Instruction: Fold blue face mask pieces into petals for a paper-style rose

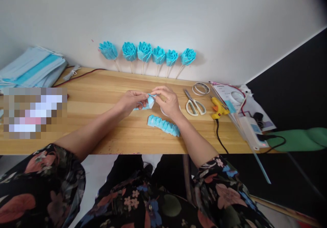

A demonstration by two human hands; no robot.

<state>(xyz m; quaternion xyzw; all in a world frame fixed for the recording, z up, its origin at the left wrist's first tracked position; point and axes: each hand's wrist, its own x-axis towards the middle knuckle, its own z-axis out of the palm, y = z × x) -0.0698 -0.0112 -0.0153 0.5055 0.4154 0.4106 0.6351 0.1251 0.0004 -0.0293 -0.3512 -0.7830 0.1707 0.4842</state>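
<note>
Left hand [133, 102] and right hand [167, 100], I saw remotely, pinched a thin, folded blue strip [150, 102] near a pleated blue row [163, 125] on wooden counter [102, 85].

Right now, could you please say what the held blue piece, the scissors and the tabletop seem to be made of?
Blue piece: probably paper or nonwoven fabric, matte, thin and folded.
Scissors: likely metal blades, being grey, with smooth white handles, perhaps plastic.
Tabletop: wood or wood-look laminate, smooth, showing grain.
</note>
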